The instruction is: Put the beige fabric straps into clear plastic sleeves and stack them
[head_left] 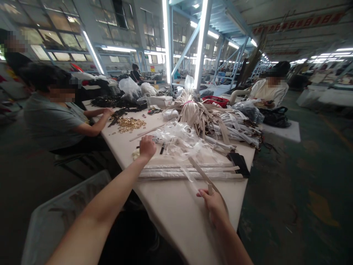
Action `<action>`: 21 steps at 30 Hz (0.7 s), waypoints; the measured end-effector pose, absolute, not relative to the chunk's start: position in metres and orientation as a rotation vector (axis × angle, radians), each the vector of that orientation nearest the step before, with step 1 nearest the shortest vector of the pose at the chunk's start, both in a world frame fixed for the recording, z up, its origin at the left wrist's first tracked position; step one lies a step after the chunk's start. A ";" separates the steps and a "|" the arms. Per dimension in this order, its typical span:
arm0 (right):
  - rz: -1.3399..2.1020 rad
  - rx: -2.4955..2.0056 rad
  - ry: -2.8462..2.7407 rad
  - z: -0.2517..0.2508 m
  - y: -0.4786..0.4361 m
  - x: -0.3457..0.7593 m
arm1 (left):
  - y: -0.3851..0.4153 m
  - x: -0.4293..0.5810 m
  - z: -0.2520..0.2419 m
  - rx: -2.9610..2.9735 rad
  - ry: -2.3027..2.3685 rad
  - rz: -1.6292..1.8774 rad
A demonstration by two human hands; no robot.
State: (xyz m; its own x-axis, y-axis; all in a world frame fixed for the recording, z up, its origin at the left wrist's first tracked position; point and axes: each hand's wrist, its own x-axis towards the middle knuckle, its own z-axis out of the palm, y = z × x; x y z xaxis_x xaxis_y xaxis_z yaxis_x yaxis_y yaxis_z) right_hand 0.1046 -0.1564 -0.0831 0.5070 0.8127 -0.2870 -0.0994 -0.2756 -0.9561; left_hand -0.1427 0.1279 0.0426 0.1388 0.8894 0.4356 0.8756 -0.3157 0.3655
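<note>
My right hand [213,207] grips a long beige strap [202,173] near the table's front edge, and the strap rises from it across the bundle. My left hand [147,147] rests farther along the table, fingers curled down beside loose clear plastic film [180,141]. Whether it pinches anything is hidden. Between my hands lies a bundle of long straps in clear plastic [190,171]. Beyond the film, a heap of beige straps [195,117] rises on the white-topped table [176,217]. A thin pale stick [146,132] lies left of the film.
A seated person [52,121] handles small parts beside gold rings [131,124] and black pieces [113,103]. Another person [268,90] sits across the table. A red basket [215,101] and plastic bags stand farther along. A translucent bin [66,209] sits at lower left.
</note>
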 end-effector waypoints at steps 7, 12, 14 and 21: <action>1.089 -1.523 -0.690 -0.079 -0.154 0.078 | -0.070 -0.084 -0.049 1.703 1.209 0.744; 1.090 -1.355 -0.797 -0.069 -0.151 0.060 | -0.112 -0.055 -0.084 1.034 1.027 0.716; 1.133 -1.317 -0.796 -0.065 -0.146 0.057 | -0.104 -0.050 -0.084 0.962 1.002 0.772; 1.184 -1.327 -0.759 -0.069 -0.132 0.069 | -0.072 -0.051 -0.081 0.881 0.962 0.997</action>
State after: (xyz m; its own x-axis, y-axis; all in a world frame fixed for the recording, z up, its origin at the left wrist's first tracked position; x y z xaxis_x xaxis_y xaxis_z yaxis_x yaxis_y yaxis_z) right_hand 0.0685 -0.1318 -0.0690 0.2832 0.9374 -0.2025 -0.2075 -0.1463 -0.9672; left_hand -0.0509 -0.0724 -0.0806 0.2368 0.9426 -0.2355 -0.2689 0.2965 0.9164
